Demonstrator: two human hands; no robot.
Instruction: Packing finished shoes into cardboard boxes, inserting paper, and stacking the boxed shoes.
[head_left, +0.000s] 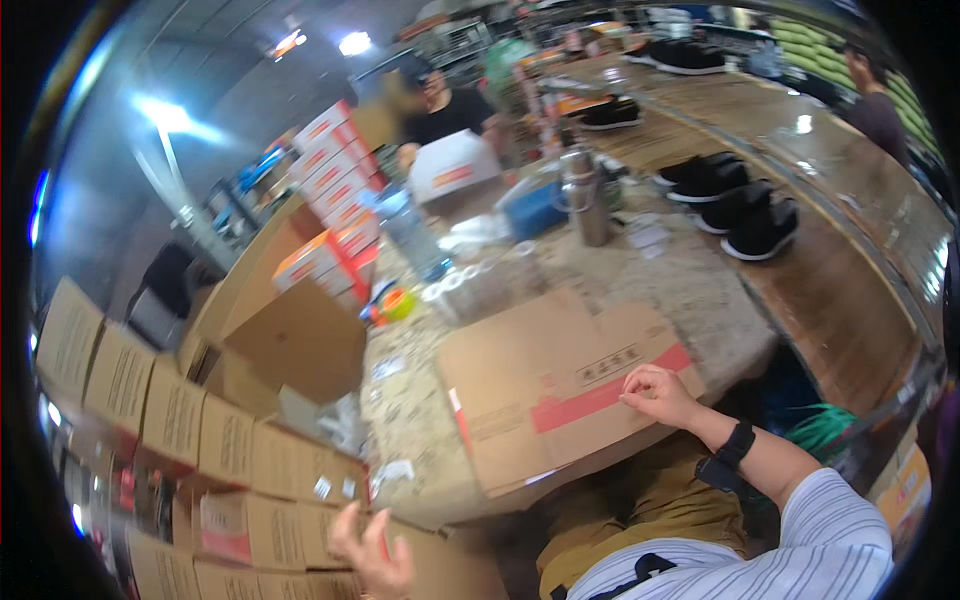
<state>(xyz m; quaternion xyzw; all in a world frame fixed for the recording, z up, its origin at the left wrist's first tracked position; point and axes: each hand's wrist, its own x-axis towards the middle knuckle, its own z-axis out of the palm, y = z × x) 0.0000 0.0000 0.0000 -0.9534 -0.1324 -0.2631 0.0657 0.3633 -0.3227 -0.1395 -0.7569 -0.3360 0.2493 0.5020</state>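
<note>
A flattened brown cardboard carton (500,375) with a red band lies on the worktable in front of me. Above its right part is my right hand (662,396), fingers curled and pinched together; what they hold, if anything, I cannot make out. My left hand (375,552) is raised off the table's near left corner, slightly blurred, its fingers apart and nothing in them. Nearest to it are stacked brown cartons (275,527) on the left.
Across the table (715,315) stand a steel thermos (588,205), a large clear water bottle (415,235), several white rolls (465,293) and tape (398,303). Black shoes (757,228) line the conveyor (850,290) at right. Orange-white boxes (335,165) rise behind an open carton (300,340). A person (455,110) is opposite.
</note>
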